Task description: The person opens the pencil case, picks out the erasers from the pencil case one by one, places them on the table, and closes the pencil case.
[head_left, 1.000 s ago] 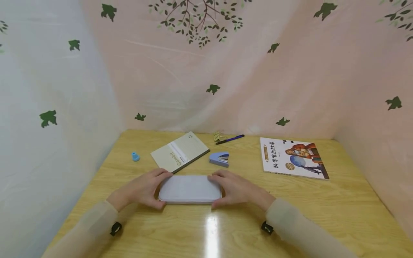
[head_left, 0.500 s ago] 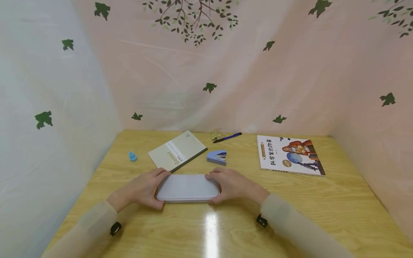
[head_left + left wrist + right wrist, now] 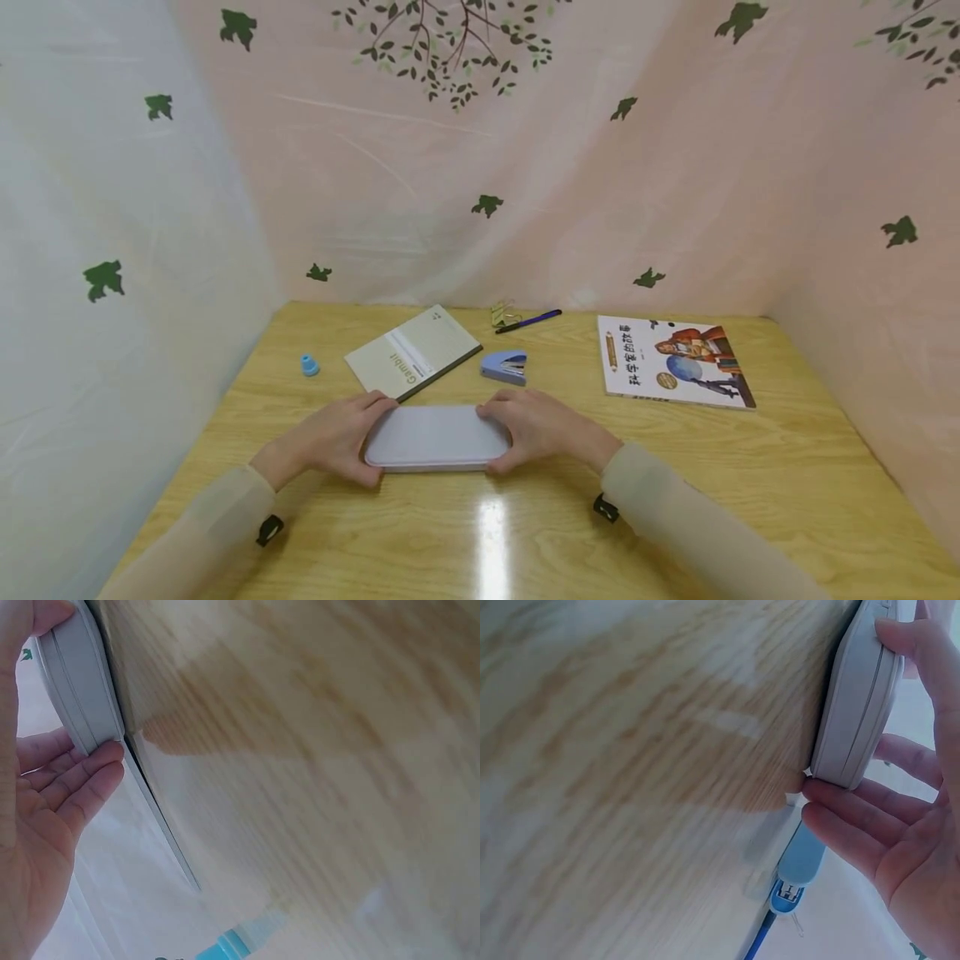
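A pale grey, flat pencil case (image 3: 438,437) with rounded corners lies on the wooden table in front of the person. My left hand (image 3: 341,437) grips its left end, thumb on the near side and fingers on the far side. At the opposite end, my right hand (image 3: 536,429) holds it the same way. Both wrist views show a seam running along the side of the case, which sits low at the tabletop. Just behind the left fingers lies a grey-green notebook (image 3: 412,354) marked "Gambit". A blue stapler (image 3: 504,367) stands beyond the right fingertips.
A small light-blue cone-shaped piece (image 3: 310,365) stands at the left. Near the back wall are a gold binder clip (image 3: 504,315) and a blue pen (image 3: 529,321). A picture book (image 3: 675,362) lies at the right. Printed cloth (image 3: 420,208) encloses the table's back and sides.
The head view has shifted slightly since the first frame, so everything sits a little further left. Both hands keep their hold on the pencil case, which stays in place.
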Demonstrator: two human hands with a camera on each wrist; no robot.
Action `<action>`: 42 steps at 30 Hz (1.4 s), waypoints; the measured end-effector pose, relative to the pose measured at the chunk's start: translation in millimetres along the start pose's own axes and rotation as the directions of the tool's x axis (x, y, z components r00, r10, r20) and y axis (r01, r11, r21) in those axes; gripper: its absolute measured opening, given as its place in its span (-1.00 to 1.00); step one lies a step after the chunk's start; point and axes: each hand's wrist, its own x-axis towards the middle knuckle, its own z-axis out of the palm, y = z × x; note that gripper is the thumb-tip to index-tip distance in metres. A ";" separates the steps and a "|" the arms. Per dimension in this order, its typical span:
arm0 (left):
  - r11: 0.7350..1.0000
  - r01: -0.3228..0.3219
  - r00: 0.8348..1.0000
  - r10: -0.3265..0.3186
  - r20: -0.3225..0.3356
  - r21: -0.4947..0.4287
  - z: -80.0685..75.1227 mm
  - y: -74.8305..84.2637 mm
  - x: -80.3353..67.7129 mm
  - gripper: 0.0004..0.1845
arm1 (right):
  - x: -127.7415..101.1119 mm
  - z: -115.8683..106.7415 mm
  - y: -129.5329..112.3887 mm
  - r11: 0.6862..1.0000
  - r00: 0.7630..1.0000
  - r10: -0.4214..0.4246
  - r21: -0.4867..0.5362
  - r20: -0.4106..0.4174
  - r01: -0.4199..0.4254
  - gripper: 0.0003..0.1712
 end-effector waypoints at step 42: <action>0.584 0.234 0.970 -0.198 0.143 -0.778 5.4 -19.6 -17.5 0.34 | 1.0 -7.4 26.7 0.518 0.957 0.289 0.834 0.039 -0.190 -0.29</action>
